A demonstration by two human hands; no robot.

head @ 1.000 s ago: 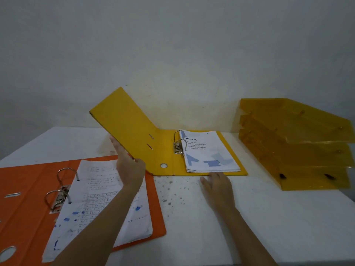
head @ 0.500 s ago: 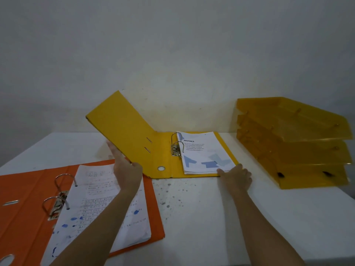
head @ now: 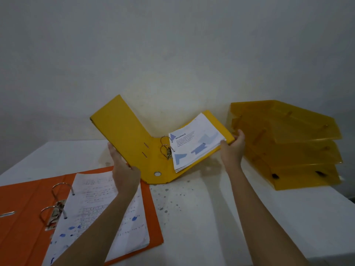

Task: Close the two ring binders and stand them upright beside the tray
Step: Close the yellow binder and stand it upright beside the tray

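While the orange binder point(head: 25, 212) lies open, both hands — left hand point(head: 125, 174), right hand point(head: 233, 148) — clasp the yellow binder point(head: 124, 135)

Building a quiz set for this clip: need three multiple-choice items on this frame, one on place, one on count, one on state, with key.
1. Where does the orange binder lie?
A. To the left of the yellow binder, nearer the camera
B. Inside the tray stack
C. Standing against the wall

2. How many tiers does the tray stack have?
A. One
B. Three
C. Five

3. What state is the yellow binder in?
A. Shut and upright
B. Flat open on the table
C. Half folded, both covers lifted

Key:
1 A: it lies open on the table's near left, papers on its rings.
2 B: three amber tiers show, one above another.
3 C: the left hand holds one cover and the right hand the other, making a V.
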